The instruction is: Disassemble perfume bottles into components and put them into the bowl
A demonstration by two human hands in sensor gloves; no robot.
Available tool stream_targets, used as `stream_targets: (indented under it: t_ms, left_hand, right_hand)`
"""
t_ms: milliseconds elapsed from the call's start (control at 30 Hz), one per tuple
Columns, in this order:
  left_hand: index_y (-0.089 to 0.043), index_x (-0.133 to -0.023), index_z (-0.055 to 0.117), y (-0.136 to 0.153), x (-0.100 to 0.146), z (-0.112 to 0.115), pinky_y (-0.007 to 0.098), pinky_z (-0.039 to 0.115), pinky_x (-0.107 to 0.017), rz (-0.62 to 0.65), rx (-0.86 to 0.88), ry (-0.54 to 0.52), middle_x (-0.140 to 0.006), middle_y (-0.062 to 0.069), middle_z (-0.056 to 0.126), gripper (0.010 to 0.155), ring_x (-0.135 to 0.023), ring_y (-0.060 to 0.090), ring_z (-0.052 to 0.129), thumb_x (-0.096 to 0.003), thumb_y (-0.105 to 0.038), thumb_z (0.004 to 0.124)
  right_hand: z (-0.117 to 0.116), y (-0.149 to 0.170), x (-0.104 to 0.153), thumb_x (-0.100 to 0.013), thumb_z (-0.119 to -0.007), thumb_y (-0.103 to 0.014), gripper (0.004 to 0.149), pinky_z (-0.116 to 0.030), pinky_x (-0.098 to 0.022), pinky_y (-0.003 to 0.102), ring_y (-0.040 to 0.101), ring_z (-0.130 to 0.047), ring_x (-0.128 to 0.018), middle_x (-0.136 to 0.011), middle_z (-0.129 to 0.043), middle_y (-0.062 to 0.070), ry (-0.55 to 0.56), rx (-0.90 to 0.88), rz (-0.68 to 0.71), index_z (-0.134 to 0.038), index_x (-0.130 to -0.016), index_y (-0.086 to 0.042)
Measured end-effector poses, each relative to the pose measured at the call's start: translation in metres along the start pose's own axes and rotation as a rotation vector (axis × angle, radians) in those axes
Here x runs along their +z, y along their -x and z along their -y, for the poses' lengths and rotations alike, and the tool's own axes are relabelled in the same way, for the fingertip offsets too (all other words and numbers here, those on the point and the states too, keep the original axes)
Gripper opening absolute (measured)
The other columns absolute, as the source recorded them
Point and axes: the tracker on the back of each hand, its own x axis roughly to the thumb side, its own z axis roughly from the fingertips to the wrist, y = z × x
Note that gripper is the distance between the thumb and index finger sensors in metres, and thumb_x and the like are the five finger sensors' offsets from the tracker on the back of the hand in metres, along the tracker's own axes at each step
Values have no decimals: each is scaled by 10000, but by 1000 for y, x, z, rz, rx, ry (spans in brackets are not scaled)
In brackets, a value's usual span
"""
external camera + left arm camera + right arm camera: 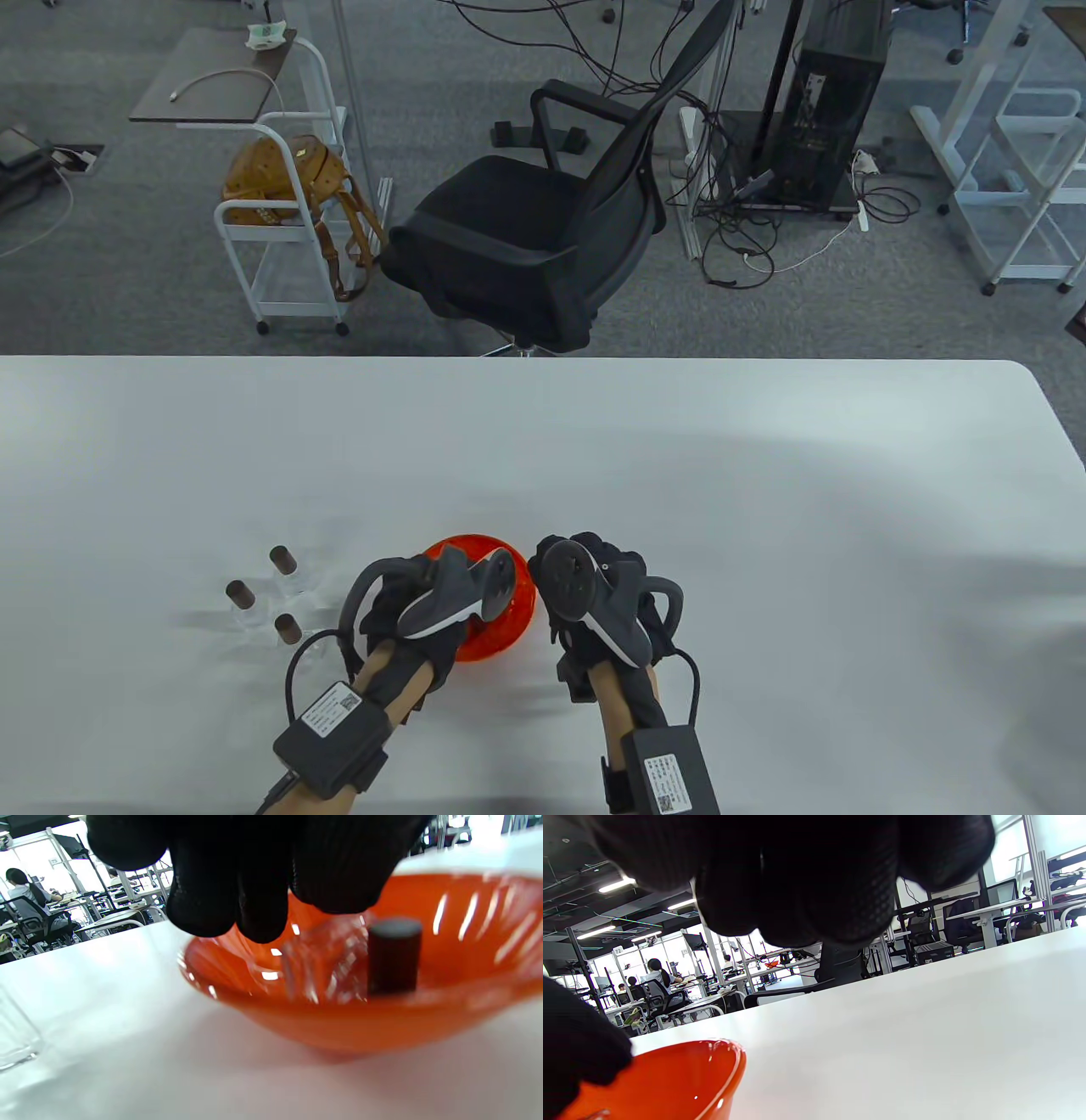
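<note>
The orange bowl (509,624) stands near the table's front, partly hidden under my left hand (422,570). In the left wrist view, my gloved fingers (254,899) hang just above the bowl (360,1027) and hold nothing. Inside it a dark cap (394,957) stands upright beside a blurred clear glass bottle body (322,963). My right hand (581,556) hovers by the bowl's right rim. Its fingers (814,899) are loosely curled, with nothing visible in them. Three capped bottles (282,558), (240,593), (287,626) stand left of the bowl.
The white table (764,509) stretches wide to the right and behind the bowl. A black office chair (543,229) stands beyond its far edge. A clear glass body (17,1035) shows at the lower left of the left wrist view.
</note>
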Motion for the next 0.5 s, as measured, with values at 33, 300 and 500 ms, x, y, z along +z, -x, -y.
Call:
stream_targets:
  t_ms: [33, 300, 500]
  left_hand:
    - [-295, -1022, 778, 9, 6, -8, 546, 706, -618, -10, 35, -24, -971, 56, 966, 595, -773, 321, 981, -438, -383, 844]
    - [-273, -1038, 766, 152, 57, -48, 574, 677, -638, -200, 301, -246, -1013, 95, 917, 642, -818, 361, 946, -422, -423, 866]
    - [-236, -1096, 656, 236, 70, 12, 597, 634, -671, -324, 505, -166, -1082, 134, 813, 771, -880, 392, 885, -398, -459, 896]
  right_hand:
    - [0, 0, 0, -368, -765, -504, 455, -815, -538, 513, 107, -1049, -466, -738, -992, -32, -3, 0, 1, -899, -756, -310]
    - [-1, -3, 2, -366, -764, -504, 455, -817, -537, 515, 109, -1053, -469, -734, -996, -30, -24, 20, 10, -903, -753, -308]
    - [-5, -8, 3, -367, -763, -505, 456, -817, -539, 514, 109, -1055, -474, -736, -996, -31, -50, 31, 19, -904, -753, -308]
